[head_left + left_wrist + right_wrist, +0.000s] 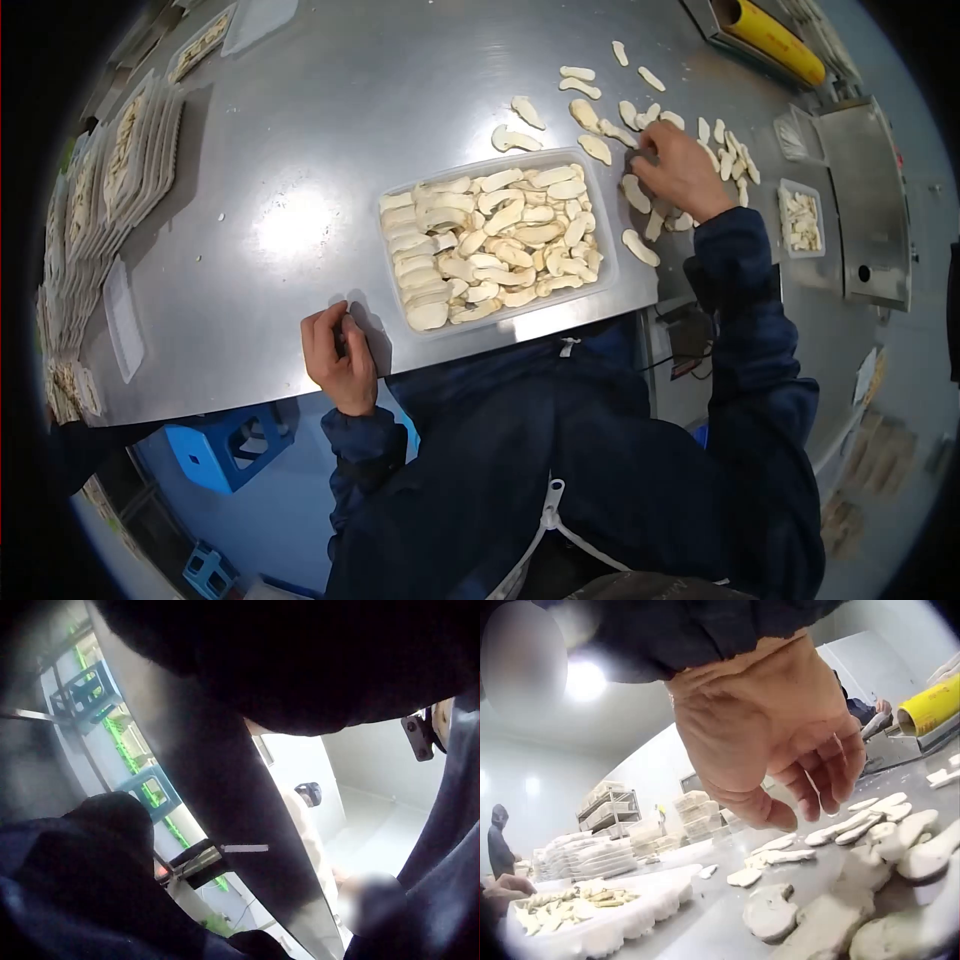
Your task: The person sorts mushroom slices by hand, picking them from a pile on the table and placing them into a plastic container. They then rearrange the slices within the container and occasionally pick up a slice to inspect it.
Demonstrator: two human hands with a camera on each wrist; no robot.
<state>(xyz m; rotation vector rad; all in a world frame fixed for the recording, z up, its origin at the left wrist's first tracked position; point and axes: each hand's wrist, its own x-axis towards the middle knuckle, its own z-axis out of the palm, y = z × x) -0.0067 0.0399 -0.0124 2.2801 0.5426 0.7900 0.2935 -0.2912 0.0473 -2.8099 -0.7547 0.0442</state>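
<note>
Just beyond the table's front edge, a white plastic tray (608, 225) holds many pale mushroom slices (515, 235), lined in a row on its left and piled over the rest. My right hand (682, 170) hangs over loose mushroom slices (640, 248) to the tray's right. In the right wrist view its fingers (810, 769) are loosely bent, with nothing between them. By the tray's lower left corner, my left hand (343, 357) rests at the table edge, fingers loosely curled and holding nothing. Dark cloth mostly fills the left wrist view.
Stacked filled trays (120, 190) stand at the table's left, with a white tray (122, 320) nearby. At right are a small tray of slices (818, 222), a metal machine (868, 200) and a yellow roll (770, 40). A blue stool (215, 455) stands below. Another person (499, 844) stands farther off.
</note>
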